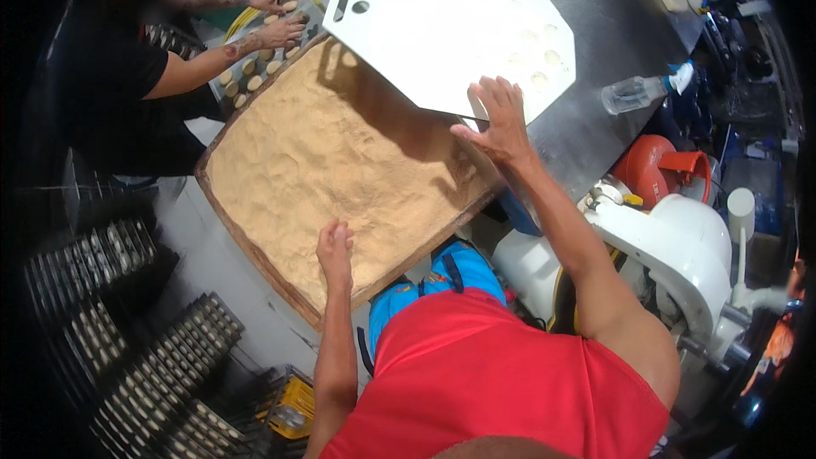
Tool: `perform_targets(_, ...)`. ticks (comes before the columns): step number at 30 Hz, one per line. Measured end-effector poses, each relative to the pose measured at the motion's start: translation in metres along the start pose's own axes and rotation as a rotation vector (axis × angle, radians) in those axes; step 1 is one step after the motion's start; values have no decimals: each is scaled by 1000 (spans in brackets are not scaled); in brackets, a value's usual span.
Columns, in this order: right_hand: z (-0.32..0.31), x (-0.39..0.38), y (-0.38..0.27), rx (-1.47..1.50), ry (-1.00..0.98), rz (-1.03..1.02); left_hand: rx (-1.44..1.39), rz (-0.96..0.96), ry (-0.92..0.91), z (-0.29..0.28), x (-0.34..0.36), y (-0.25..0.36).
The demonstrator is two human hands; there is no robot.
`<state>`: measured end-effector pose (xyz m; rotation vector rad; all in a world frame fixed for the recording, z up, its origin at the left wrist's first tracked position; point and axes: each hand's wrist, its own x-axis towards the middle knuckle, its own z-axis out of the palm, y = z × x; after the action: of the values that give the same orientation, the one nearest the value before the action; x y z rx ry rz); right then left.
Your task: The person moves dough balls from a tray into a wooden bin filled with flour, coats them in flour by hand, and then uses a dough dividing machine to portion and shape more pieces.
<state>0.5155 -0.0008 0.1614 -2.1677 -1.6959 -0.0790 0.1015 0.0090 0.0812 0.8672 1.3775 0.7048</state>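
A wooden-rimmed tray [255, 280] full of pale tan crumbs [297, 153] lies in front of me. Over its near part is my left hand [336, 246], its fingers curled together; whether anything is inside them is hidden. A large white board [425, 17], many-sided and with a slot and a round hole at its left end, overlaps the tray's far right corner and casts a shadow on the crumbs. My right hand [501, 119] rests on the board's near edge, fingers spread and thumb apart. Several pale, flat round pieces [552, 58] lie at the board's right end.
A co-worker's hands [280, 30] handle pale rolls [253, 82] at the far left. Under the board is a metal table [595, 119] with a spray bottle [633, 95]. A white machine [671, 229] stands at the right; racked trays of rolls [170, 365] fill the lower left.
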Motion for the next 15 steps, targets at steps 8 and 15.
perform_targets(8, 27, 52, 7, 86, 165, -43, -3, 0, 10, 24, -31, -6)
perform_targets(15, 50, 179, 4, 32, 65, 102, 45, 136, 25, 21, -11, 29)
